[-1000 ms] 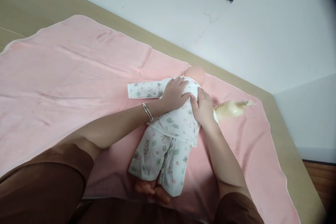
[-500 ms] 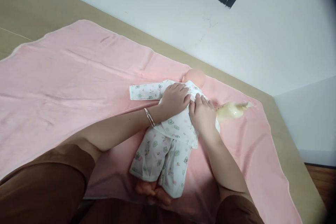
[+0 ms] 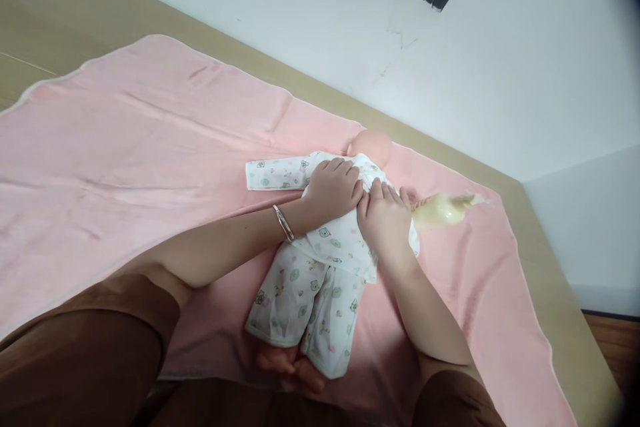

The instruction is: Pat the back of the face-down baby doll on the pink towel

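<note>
Head view, looking down on a doll in printed pyjamas. Lies on its back on a pink blanket, long axis running from the bare feet at the near end, up and a little rightward, to the bald head at the far end.

Left hand, bracelet at the wrist, rests palm down on the doll's chest, fingers together and flat, clamped on nothing visible. Right hand sits just beside it on the same chest, seemingly touching it, fingertips aimed toward the doll's neck and pressed onto the shirt front; cannot tell whether pinching cloth or only pressing. Both equally close, both across the doll's upper half, neither near the legs.

Out from the doll on the left hand's side, one sleeve stretched flat and seemingly empty. On the opposite side, a bare pale arm sticking out past the right hand, outside the shirt. Beyond the doll's head, tan table and white wall.
</note>
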